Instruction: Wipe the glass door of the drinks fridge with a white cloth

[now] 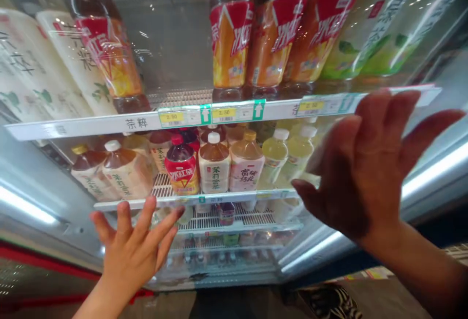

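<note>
My left hand (133,243) is raised at the lower left with its fingers spread and nothing in it, in front of the middle shelf's front edge. On the right, my right hand (369,163) is held up with its fingers apart, also holding nothing, near the right end of the upper shelf strip (278,109). Between the hands, on the middle shelf, stand a red-labelled iced tea bottle (182,168), a white-capped jasmine tea bottle (214,165) and a gold-capped bottle (247,165). Pale yellow drink bottles (274,155) stand just left of my right hand.
The upper shelf carries red-and-orange iced tea bottles (232,41), green-and-white bottles (360,36) and tall white bottles (32,65). Two brown tea bottles (126,168) stand at the middle shelf's left. Lower wire racks (252,219) hold more drinks. Lit cooler side walls (25,204) flank the shelves.
</note>
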`<state>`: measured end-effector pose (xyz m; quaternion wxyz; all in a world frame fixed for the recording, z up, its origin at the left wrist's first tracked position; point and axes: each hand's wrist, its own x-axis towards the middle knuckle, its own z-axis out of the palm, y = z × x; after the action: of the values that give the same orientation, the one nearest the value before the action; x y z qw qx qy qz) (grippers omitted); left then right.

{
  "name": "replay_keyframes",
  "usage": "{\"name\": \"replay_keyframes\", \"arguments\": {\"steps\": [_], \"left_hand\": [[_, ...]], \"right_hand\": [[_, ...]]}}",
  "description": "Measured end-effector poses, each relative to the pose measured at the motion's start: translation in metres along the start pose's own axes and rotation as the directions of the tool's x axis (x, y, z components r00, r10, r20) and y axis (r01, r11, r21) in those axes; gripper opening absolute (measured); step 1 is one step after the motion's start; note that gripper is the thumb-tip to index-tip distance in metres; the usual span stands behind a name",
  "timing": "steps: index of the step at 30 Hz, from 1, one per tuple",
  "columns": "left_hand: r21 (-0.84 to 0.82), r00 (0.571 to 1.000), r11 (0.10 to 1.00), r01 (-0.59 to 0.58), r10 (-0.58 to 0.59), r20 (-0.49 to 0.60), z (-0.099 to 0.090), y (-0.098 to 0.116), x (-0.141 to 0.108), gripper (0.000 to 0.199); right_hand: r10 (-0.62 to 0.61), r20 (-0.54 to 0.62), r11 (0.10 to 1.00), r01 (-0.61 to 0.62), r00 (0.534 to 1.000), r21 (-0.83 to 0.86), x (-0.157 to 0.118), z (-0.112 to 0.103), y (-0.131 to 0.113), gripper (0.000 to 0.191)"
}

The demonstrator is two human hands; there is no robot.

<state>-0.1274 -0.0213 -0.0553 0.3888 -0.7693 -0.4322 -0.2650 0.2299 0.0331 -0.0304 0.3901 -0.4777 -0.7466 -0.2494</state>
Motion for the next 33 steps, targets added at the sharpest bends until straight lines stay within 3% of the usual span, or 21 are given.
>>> {"name": "replay_keyframes", "arguments": {"steps": [1,2,3,4,5,6,7,10,12,13,15,16,18,19,21,25,29,33], "left_hand": [[0.014,1.000,1.000,0.024,-0.024,0.018,-0.007,-0.004,-0.002,0.093],[0.029,0.998,0.998,0.052,-0.053,0.035,-0.012,-0.007,-0.005,0.092],[0.047,0.995,0.996,0.078,-0.080,0.051,-0.017,-0.008,-0.009,0.092],[0.062,0.992,0.993,0.098,-0.103,0.071,-0.021,-0.008,-0.013,0.091],[0.074,0.988,0.990,0.117,-0.123,0.091,-0.024,-0.008,-0.017,0.089],[0.082,0.984,0.988,0.134,-0.143,0.111,-0.027,-0.008,-0.022,0.088],[0.087,0.979,0.985,0.151,-0.161,0.124,-0.029,-0.007,-0.027,0.088],[0.097,0.967,0.977,0.191,-0.204,0.151,-0.041,-0.011,-0.047,0.088],[0.095,0.963,0.974,0.204,-0.217,0.158,-0.053,-0.021,-0.066,0.088],[0.086,0.962,0.974,0.208,-0.220,0.161,-0.061,-0.029,-0.078,0.087],[0.055,0.962,0.977,0.207,-0.214,0.169,-0.077,-0.053,-0.104,0.085],[0.040,0.963,0.979,0.200,-0.204,0.177,-0.085,-0.068,-0.119,0.083],[0.025,0.963,0.985,0.173,-0.174,0.207,-0.100,-0.103,-0.148,0.081],[0.023,0.959,0.986,0.164,-0.165,0.230,-0.107,-0.122,-0.161,0.080],[0.009,0.948,0.986,0.164,-0.160,0.274,-0.117,-0.160,-0.184,0.079],[-0.086,0.918,0.959,0.271,-0.231,0.321,-0.128,-0.216,-0.218,0.075],[-0.204,0.869,0.886,0.416,-0.322,0.376,-0.131,-0.234,-0.251,0.072],[-0.250,0.816,0.807,0.535,-0.418,0.399,-0.142,-0.217,-0.288,0.068]], "right_hand": [[-0.150,-0.016,0.989,0.150,0.989,-0.021,0.001,0.001,-0.003,0.080],[-0.337,-0.020,0.941,0.336,0.941,-0.041,-0.002,0.004,-0.008,0.071],[-0.505,-0.009,0.862,0.504,0.863,-0.057,-0.006,0.008,-0.014,0.061],[-0.606,0.013,0.794,0.606,0.795,-0.057,-0.009,0.010,-0.020,0.060],[-0.650,0.031,0.757,0.651,0.759,-0.047,-0.010,0.010,-0.024,0.067],[-0.648,0.041,0.760,0.649,0.761,-0.040,-0.007,0.007,-0.026,0.071],[-0.606,0.032,0.794,0.607,0.795,-0.041,0.000,0.003,-0.027,0.073],[-0.345,-0.097,0.939,0.340,0.934,-0.056,0.026,-0.010,-0.026,0.084],[-0.243,-0.181,0.970,0.240,0.953,-0.037,0.028,-0.003,-0.031,0.089],[-0.248,-0.200,0.968,0.248,0.948,-0.023,0.022,0.006,-0.035,0.087],[-0.346,-0.146,0.936,0.352,0.927,0.016,0.002,0.034,-0.045,0.077],[-0.363,-0.097,0.929,0.368,0.927,0.042,-0.009,0.049,-0.051,0.063],[-0.310,-0.045,0.946,0.313,0.950,0.083,-0.024,0.074,-0.060,0.039],[-0.267,-0.044,0.958,0.270,0.963,0.096,-0.028,0.081,-0.063,0.038],[-0.173,-0.052,0.978,0.178,0.984,0.113,-0.029,0.087,-0.069,0.041],[-0.047,-0.068,0.991,0.055,0.997,0.124,-0.024,0.070,-0.090,0.040],[-0.042,-0.105,0.992,0.054,0.994,0.113,-0.028,0.062,-0.152,0.048],[-0.171,-0.070,0.973,0.180,0.983,0.146,-0.023,0.093,-0.265,0.039]]}}
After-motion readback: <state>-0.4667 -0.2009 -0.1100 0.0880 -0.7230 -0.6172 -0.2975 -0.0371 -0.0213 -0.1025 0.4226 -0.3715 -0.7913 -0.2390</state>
